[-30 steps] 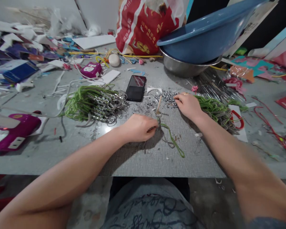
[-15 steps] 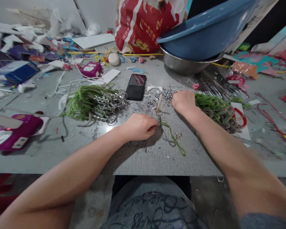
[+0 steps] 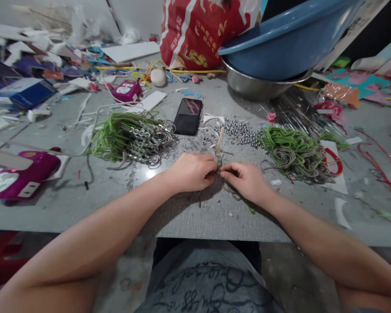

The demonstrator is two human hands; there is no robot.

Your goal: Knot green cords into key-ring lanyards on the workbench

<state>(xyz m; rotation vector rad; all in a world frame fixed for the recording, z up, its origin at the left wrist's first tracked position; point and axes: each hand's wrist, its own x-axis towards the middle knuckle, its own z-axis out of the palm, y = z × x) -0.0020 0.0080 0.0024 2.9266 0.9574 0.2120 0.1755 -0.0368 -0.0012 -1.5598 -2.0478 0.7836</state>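
My left hand (image 3: 197,172) is closed in a pinch on a green and grey cord (image 3: 252,210), which runs under my right hand with its green end showing on the table. My right hand (image 3: 244,179) meets it fingertip to fingertip, thumb and forefinger pinched. Whatever lies between the right fingertips is too small to make out. Just beyond the fingers, a thin metal ring (image 3: 219,153) lies at the foot of a short wooden stick (image 3: 220,137). Small silver beads (image 3: 243,131) are scattered behind the hands.
Left sits a bundle of green cords with metal chains (image 3: 130,138); right, a bundle of green and grey cords (image 3: 289,150). A phone (image 3: 188,116) lies behind. Farther back are a blue basin (image 3: 280,48) in a steel bowl (image 3: 247,84) and a red bag (image 3: 195,37). A purple device (image 3: 22,176) stands left.
My right hand has come from the beads beside the right-hand cord bundle to my left fingertips and now pinches there. My left hand has stayed nearly in place. The view has shifted slightly.
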